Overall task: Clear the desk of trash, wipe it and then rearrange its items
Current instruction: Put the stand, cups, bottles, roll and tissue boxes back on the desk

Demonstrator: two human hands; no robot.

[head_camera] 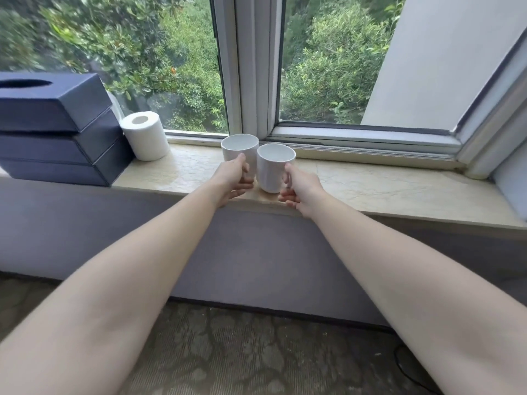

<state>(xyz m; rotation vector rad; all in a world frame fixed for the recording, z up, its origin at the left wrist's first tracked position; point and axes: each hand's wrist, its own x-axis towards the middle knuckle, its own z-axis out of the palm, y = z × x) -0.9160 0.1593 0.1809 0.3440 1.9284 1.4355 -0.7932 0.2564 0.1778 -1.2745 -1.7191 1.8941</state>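
Looking through the head camera, we see both arms stretched forward to a beige marble windowsill (370, 186). The left white ceramic mug (240, 146) and the right white ceramic mug (274, 166) are upright on it, open mouths up, just beside each other; we cannot tell if they touch. They lie straight ahead of the hands, and each hand is at its own mug.

The left hand (235, 179) has its fingers curled around the near side of the left white ceramic mug, with the thumb high on the wall. The right hand (299, 189) pinches the handle of the right white ceramic mug, thumb on top and fingers curled below. Whether the bases rest on the stone or are slightly lifted, we cannot say. The right one is nearer to the front edge, so we judge it needs more care in the coming move.

At the left end of the sill, a stack of dark blue tissue boxes (57, 129) stands with a white toilet paper roll (145, 136) just beside it. Behind is a white-framed window (253, 67) with green bushes outside; below is a grey wall and a patterned carpet (242, 354). No counter is in view.
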